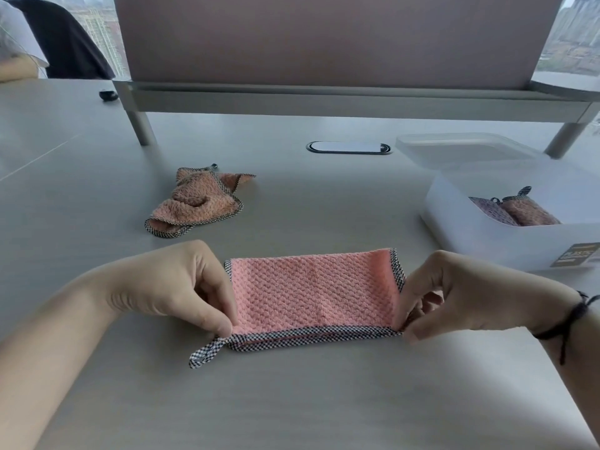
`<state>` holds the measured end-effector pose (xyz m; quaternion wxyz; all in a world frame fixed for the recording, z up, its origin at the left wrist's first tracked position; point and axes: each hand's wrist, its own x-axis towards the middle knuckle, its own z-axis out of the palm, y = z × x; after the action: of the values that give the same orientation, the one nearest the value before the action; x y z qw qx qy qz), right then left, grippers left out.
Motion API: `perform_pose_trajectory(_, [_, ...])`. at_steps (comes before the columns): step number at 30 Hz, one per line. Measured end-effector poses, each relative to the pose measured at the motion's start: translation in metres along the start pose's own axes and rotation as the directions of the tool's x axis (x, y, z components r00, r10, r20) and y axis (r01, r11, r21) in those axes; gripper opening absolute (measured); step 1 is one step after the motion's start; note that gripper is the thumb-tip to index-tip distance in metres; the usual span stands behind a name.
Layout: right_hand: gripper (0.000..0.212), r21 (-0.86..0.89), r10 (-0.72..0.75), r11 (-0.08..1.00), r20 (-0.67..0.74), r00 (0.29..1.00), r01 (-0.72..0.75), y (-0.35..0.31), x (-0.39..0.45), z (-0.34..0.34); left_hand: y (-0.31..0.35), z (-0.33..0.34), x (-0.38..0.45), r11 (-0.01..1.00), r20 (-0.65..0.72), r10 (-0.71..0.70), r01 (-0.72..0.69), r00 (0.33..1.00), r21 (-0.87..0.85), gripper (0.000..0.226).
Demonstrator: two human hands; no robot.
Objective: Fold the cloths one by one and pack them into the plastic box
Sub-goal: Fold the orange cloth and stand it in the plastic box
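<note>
The cloth (311, 293) at six o'clock is pink waffle weave, edged in black-and-white check. The crumpled cloth (194, 203) at eleven o'clock matches. The box (487, 235) at two o'clock is translucent white.

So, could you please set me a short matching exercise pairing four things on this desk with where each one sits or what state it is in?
Things:
1. pink cloth
2. crumpled cloth
3. plastic box
4. box lid

Places or states:
A. lies loose and unfolded on the table, far left of centre
B. stands on the right, with folded cloths inside
C. lies flat behind the box, near the shelf leg
D. folded into a strip, held at both ends by the left hand and right hand

Pairs: 1-D, 2-A, 3-B, 4-C
</note>
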<state>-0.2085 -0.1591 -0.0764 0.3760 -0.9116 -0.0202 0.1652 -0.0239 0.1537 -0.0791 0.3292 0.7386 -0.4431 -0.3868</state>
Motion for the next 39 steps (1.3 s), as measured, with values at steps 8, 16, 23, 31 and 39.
perform_pose_trajectory(8, [0.025,0.024,-0.089,0.992,-0.543,0.835,0.121,-0.002,0.006,0.001,-0.011,0.014,0.021,0.921,-0.540,0.363,-0.205,0.760,0.331,0.023])
perform_pose_trajectory(16, [0.049,-0.455,-0.354,0.879,-0.422,0.835,0.142,-0.058,0.059,0.087,0.002,0.066,0.050,0.659,-0.117,0.289,-0.109,0.950,0.744,0.061])
perform_pose_trajectory(23, [0.081,-0.507,-0.056,0.857,-0.259,0.964,-0.087,-0.034,0.059,0.073,0.002,0.068,0.053,0.605,-0.106,0.149,-0.005,0.983,0.796,0.074])
perform_pose_trajectory(31, [0.083,-0.538,0.002,0.830,-0.259,0.966,-0.146,-0.012,0.050,0.056,0.004,0.059,0.052,0.605,-0.133,0.061,0.069,0.989,0.793,0.085])
perform_pose_trajectory(39, [0.033,-0.363,-0.105,0.929,-0.462,0.880,-0.079,0.005,0.025,0.036,0.009,0.048,0.027,0.709,-0.479,0.122,0.262,0.869,0.655,0.051])
